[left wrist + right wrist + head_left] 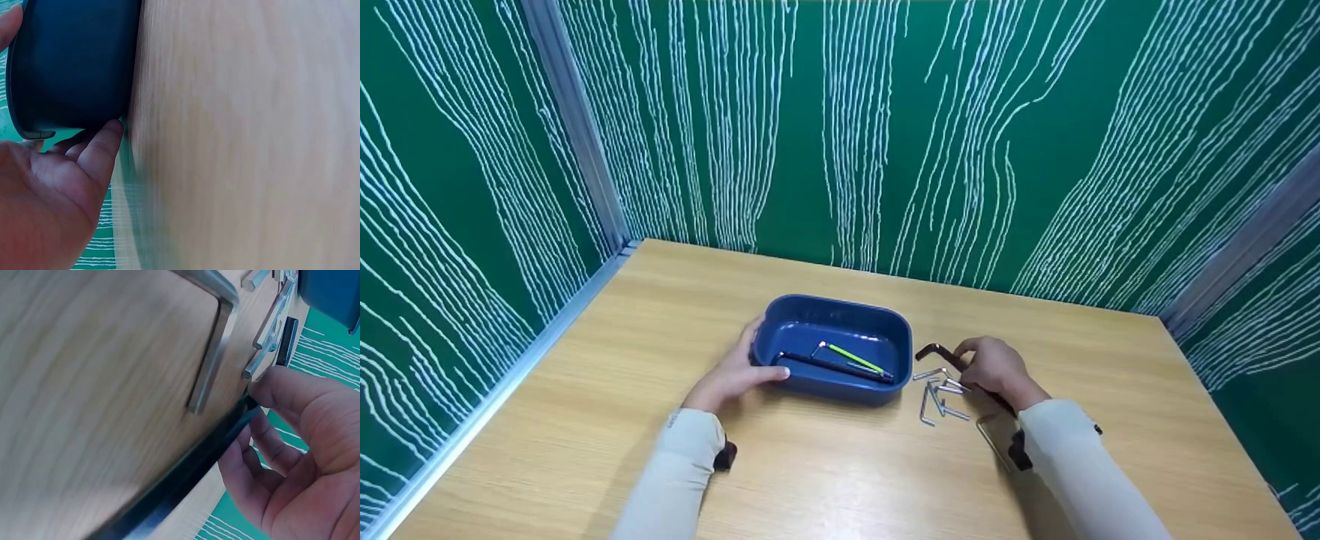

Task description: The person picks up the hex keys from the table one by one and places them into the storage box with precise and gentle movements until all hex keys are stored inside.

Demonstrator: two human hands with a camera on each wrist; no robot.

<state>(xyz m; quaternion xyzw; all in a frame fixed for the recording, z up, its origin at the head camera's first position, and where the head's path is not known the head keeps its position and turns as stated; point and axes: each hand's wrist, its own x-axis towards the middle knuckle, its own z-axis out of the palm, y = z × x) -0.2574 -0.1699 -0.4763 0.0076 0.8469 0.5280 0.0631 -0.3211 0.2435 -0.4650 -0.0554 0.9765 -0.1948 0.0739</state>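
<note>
A large black hex key point(934, 350) lies at a slant on the table, its short bent end toward the blue plastic bin point(840, 391). The thumb and fingers of my right hand point(994, 367) pinch its long arm; in the right wrist view the dark bar point(169, 489) runs close along the wood. My left hand point(739, 371) grips the bin's left end, thumb over the front wall near the rim and the other fingers round the side. Inside the bin rest a long black hex key point(829, 364) and one with a yellow-green sleeve point(855, 358).
Several small silver hex keys point(934, 397) lie in a loose pile between the bin and my right hand. A larger silver hex key point(992, 444) lies nearer me, partly behind the right wrist. Green panels point(802, 135) with white lines stand around the wooden table point(840, 465).
</note>
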